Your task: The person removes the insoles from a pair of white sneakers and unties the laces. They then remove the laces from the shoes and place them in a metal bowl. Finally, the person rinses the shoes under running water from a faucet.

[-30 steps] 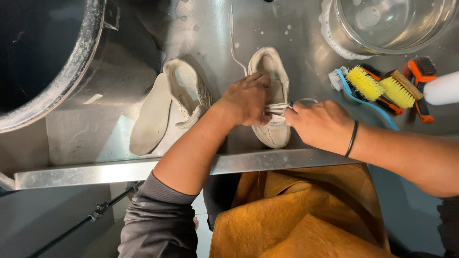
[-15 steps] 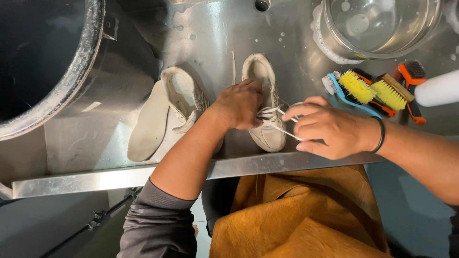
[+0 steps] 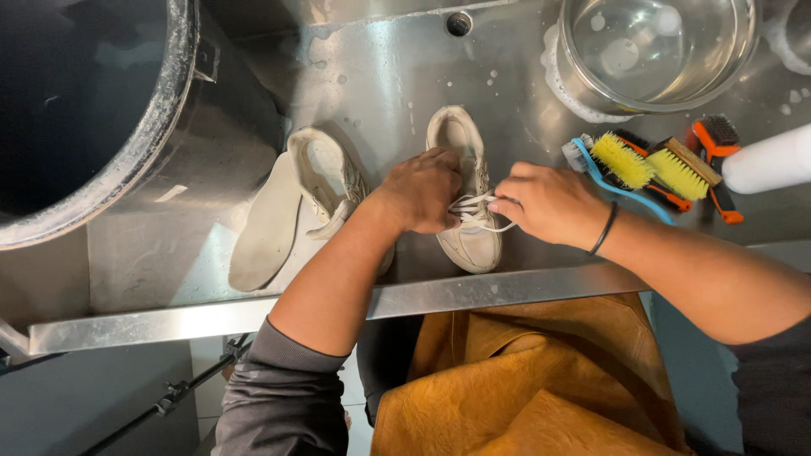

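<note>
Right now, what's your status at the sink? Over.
Left hand steadies the shoe. Right hand pinches its lace. Second shoe and insole lie left, brushes right; nothing in the way.

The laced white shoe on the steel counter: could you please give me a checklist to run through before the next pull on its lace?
1. Left hand steadies the laced shoe from its inner side: ok.
2. Right hand pinches the white lace: ok.
3. Shoe flat on the steel counter, toe toward the counter's near edge: ok.
4. Lace free of knots under the fingers: cannot tell, hidden.
5. Brushes lie apart from the right hand, outside the pulling path: ok.
6. Second shoe and insole lie clear to the left: ok.
</note>
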